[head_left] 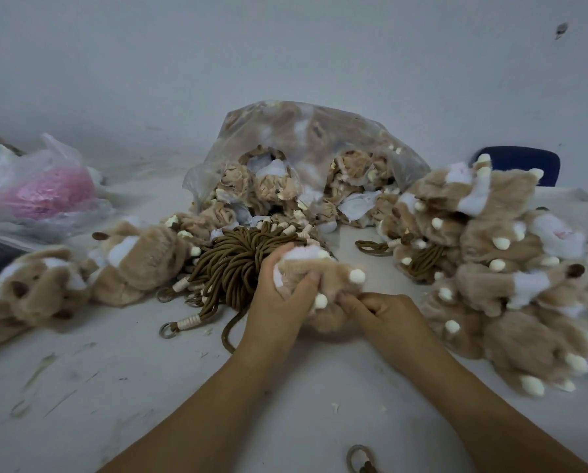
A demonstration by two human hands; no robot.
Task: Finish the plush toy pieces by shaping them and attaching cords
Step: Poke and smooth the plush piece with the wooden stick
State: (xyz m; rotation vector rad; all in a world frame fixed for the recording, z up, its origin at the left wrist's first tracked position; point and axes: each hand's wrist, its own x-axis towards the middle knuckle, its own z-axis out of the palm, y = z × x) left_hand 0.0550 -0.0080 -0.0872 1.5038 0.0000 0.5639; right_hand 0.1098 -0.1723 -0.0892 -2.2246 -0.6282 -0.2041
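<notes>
**Both hands working one plush piece**

The left hand (277, 295) is gripping the tan plush piece (326, 273) at mid-bench (80, 387); the right hand (386, 314) is pinching its lower edge, seemingly at a seam; the brown cords (231, 264) are lying at its nine o'clock; a plush pile (511, 268) is sitting at three o'clock; a clear bag (306, 158) is standing at twelve.

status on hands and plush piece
Left hand and right hand both grip one plush piece. Cord bundle lies just behind. Nothing blocking.
</notes>
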